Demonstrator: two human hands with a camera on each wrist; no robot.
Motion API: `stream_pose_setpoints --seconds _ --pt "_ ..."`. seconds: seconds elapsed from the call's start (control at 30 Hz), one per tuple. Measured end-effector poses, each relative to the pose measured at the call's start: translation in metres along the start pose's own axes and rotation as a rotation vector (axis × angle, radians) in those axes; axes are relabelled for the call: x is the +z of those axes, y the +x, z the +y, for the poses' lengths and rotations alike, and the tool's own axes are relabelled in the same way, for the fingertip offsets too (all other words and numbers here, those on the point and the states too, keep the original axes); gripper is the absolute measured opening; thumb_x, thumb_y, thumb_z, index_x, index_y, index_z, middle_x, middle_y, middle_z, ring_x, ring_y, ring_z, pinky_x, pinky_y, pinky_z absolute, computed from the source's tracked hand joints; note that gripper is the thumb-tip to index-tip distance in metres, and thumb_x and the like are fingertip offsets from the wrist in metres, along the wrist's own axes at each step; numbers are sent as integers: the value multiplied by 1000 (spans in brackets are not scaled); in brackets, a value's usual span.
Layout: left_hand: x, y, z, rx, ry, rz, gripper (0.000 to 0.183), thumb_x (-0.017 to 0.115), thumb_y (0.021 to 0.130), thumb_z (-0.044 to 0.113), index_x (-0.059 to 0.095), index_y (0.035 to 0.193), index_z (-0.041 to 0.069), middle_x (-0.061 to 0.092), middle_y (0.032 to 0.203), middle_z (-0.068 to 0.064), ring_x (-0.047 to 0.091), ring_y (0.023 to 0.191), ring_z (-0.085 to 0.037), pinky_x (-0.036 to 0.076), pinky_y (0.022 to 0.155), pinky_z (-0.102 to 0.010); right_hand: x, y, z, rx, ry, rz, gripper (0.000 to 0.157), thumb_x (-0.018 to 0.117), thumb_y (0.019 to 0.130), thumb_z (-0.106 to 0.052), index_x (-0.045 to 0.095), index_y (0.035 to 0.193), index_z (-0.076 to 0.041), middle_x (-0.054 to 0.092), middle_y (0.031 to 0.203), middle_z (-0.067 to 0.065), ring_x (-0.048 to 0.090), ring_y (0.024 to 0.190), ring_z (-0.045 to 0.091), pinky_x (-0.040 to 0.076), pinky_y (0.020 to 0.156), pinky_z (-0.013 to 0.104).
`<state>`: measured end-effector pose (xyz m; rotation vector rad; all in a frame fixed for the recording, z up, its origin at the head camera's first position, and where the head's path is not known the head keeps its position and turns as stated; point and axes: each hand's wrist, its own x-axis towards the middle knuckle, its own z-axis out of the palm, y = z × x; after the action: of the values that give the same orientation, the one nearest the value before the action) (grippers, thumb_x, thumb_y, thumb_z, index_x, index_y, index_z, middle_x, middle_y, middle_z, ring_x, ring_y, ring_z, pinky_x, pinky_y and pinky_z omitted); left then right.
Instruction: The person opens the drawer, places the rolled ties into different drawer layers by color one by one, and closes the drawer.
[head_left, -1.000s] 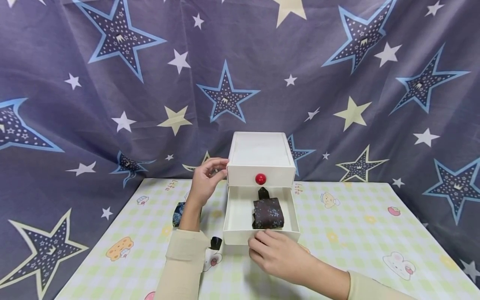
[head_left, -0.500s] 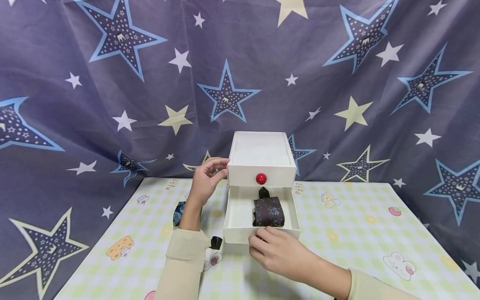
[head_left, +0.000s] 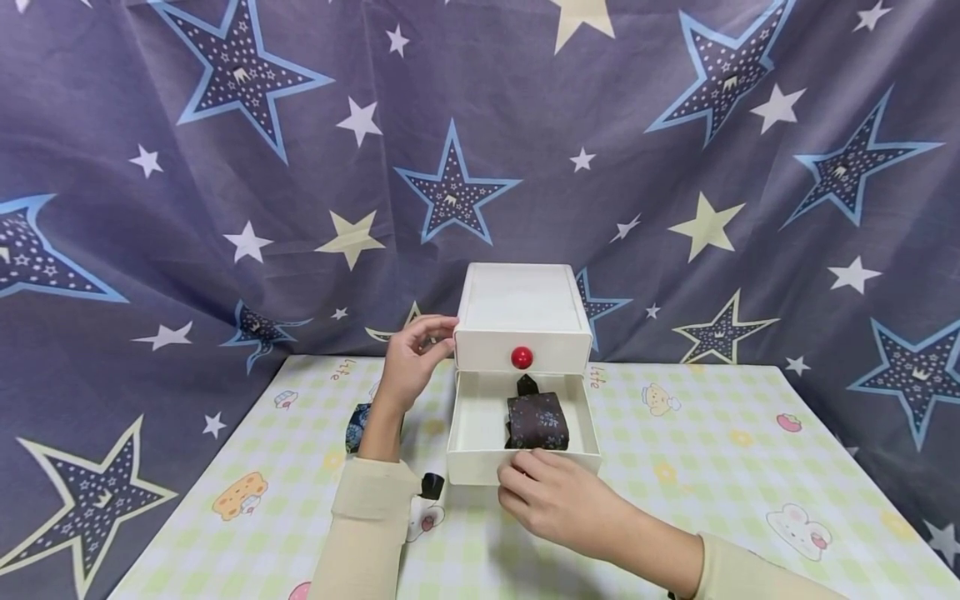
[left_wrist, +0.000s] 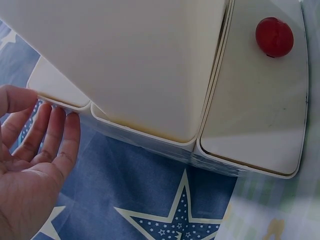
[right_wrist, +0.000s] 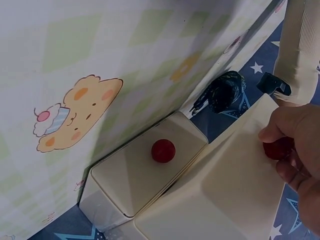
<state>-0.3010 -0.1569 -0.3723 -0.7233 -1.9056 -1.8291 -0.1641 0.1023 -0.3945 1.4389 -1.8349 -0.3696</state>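
Observation:
A small white two-drawer cabinet (head_left: 523,296) stands on the table, its upper drawer closed. From below, the lower drawer (head_left: 480,417) sticks out, with a rolled dark necktie (head_left: 538,421) patterned with small blue flowers lying in it. My right hand (head_left: 558,504) is at that drawer's front; in the right wrist view its thumb and fingers pinch the red knob (right_wrist: 278,149). My left hand (head_left: 411,358) touches the cabinet's left side with its fingertips. The left wrist view shows the fingers (left_wrist: 52,132) fairly straight along the white edge.
A blue patterned rolled necktie (head_left: 357,427) lies on the table, partly behind the left forearm. The upper drawer has its own red knob (head_left: 522,357). A star-printed curtain (head_left: 300,208) hangs behind the checked tablecloth (head_left: 712,483).
The lower drawer has slid slightly inward, the dark necktie in it, and my right hand has moved with it. My left hand has stayed at the cabinet's side.

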Motion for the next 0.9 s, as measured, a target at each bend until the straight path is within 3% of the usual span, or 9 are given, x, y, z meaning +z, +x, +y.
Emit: stream_pose_setpoints --seconds 0.9 --pt "0 0 -1 3 -3 -1 27 71 93 -3 71 120 -5 65 119 -22 64 101 -16 58 82 -28 0 0 9 17 25 -42 22 46 101 -12 67 100 -11 57 102 3 51 89 20 49 77 29"
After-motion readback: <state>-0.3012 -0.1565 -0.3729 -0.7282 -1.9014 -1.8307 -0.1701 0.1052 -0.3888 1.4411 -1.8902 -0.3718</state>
